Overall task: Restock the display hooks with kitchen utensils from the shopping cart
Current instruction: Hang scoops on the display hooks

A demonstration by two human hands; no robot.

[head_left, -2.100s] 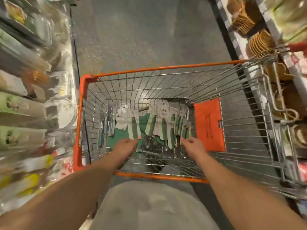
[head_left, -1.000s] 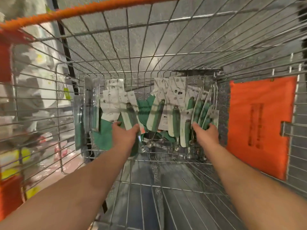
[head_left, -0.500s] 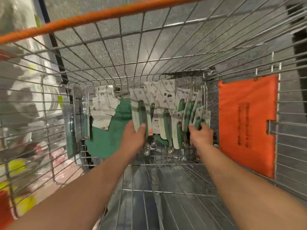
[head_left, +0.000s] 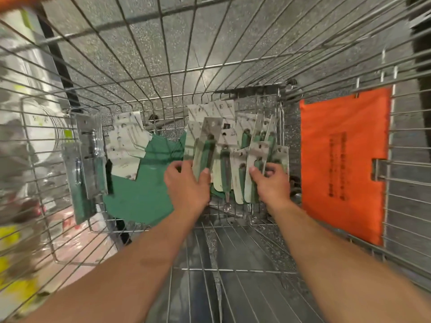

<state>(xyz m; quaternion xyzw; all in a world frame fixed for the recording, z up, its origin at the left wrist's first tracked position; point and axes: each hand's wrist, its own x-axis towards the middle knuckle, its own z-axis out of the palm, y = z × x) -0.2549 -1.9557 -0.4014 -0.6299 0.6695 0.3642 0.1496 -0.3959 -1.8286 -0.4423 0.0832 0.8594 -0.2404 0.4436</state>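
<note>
Both hands are seen reaching deep into the wire cart [head_left: 233, 66], toward its far end. A carded utensil [head_left: 206, 148] with a green handle is pinched by the left hand [head_left: 186, 185], thumb on the card's front and fingers behind; the card is held upright, slightly raised above the rest. A fanned bunch of cards [head_left: 258, 159], each bearing a green-handled utensil, is gripped by the right hand [head_left: 271, 183], fingers curled over their lower halves. More cards [head_left: 224, 164] are seen between the two hands, leaning against the cart's end. Left of the left hand, green packs [head_left: 144, 192] and white cards [head_left: 127, 148] are noted, with clear blister packs [head_left: 86, 159] further left against the cart's side wall. An orange panel [head_left: 342, 159] is fixed to the cart's wall right of the right hand.
</note>
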